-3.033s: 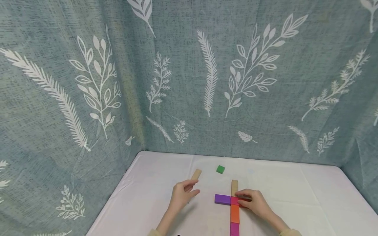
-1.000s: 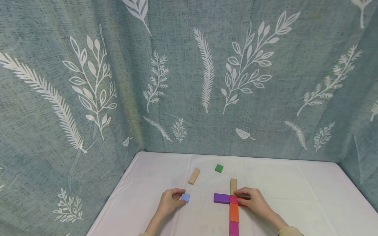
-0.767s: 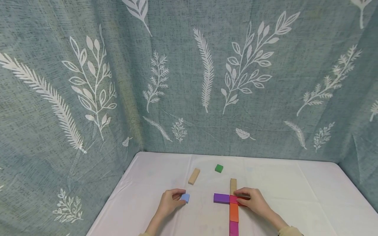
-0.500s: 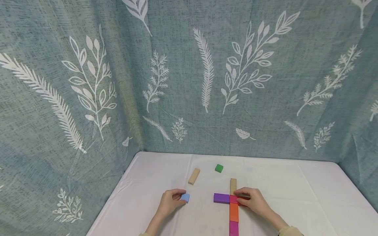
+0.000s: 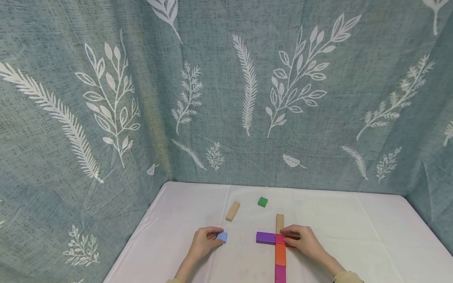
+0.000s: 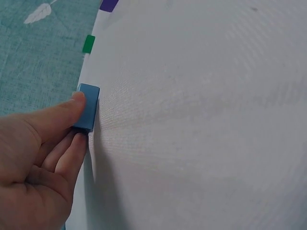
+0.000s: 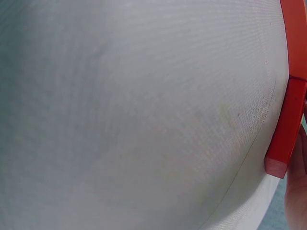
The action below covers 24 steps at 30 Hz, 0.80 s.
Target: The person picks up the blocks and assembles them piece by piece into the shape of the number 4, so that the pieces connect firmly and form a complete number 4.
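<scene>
My left hand (image 5: 201, 244) pinches a small blue block (image 5: 222, 237) between thumb and fingers, left of a cross of coloured blocks. In the left wrist view the blue block (image 6: 90, 108) shows its long side, the thumb over one edge. My right hand (image 5: 307, 241) grips the red block (image 5: 293, 237), the right arm of the cross, its fingertips beside the pink centre block (image 5: 279, 239). A purple block (image 5: 265, 237) lies left of the centre, a plain wooden block (image 5: 280, 222) beyond it, an orange block (image 5: 280, 254) and a magenta block (image 5: 280, 274) nearer.
A loose wooden block (image 5: 232, 211) and a small green block (image 5: 262, 202) lie farther back on the white table (image 5: 339, 220). A teal curtain (image 5: 219, 98) with white leaf prints hangs behind the table and along its left side.
Three seconds ago my left hand was near the loose wooden block with its fingers apart; it has since moved left and nearer and taken hold of the blue block. Over the last second both hands stay still.
</scene>
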Available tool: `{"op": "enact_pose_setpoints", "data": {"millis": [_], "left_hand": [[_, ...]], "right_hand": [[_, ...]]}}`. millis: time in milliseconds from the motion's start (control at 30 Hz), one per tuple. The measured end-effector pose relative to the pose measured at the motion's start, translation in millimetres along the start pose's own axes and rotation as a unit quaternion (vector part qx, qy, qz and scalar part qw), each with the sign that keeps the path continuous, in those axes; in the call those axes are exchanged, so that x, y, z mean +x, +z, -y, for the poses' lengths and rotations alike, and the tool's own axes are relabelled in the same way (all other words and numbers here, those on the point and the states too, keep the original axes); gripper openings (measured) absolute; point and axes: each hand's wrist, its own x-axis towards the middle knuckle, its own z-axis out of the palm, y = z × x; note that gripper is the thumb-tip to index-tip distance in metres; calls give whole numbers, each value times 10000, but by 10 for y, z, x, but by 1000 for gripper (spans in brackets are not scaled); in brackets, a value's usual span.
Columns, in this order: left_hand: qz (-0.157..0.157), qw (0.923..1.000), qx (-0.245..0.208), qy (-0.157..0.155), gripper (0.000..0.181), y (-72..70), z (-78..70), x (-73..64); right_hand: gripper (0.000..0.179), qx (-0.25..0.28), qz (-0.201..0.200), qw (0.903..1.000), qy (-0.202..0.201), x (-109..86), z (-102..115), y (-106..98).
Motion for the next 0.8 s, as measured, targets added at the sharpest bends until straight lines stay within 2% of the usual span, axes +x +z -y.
{"op": "enact_pose_setpoints", "data": {"millis": [567,800], "left_hand": [[-85,9999,49,-34,28,13,-29,2],[-160,9998,-75,56,28,15,-104,5]], "right_hand": [[24,48,14,10000,-43,22,1,-21],[23,56,5,10000,-22,29,9,-31]]}}
